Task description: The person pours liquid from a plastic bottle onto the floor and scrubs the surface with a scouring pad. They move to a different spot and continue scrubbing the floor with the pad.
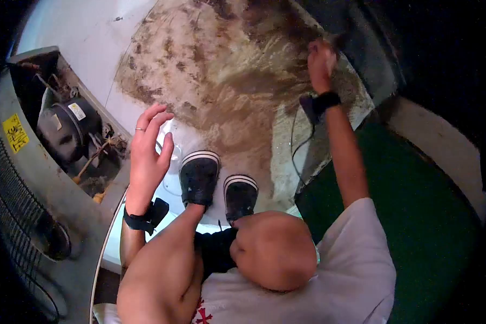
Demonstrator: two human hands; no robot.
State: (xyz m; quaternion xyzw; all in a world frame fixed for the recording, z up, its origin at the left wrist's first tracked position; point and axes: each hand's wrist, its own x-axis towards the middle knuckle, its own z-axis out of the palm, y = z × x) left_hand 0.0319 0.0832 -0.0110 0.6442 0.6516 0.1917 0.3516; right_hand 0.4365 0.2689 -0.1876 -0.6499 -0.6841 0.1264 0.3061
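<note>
My left hand hangs in the air with its fingers apart and slightly curled, a ring on one finger, and nothing in it. It is between the open refrigerator base and my left shoe. Farther forward on the right, my right hand is closed over the dirty far-right part of the floor; what it holds, if anything, is too small and blurred to make out. Brown, wet-looking dirt with smeared streaks covers the pale floor in front of my shoes. Both wrists wear black bands.
At the left lies a grey appliance with a black compressor, a yellow label and a wire grille. A thin black cable runs below my right wrist. Green flooring lies at the right, beside a dark object.
</note>
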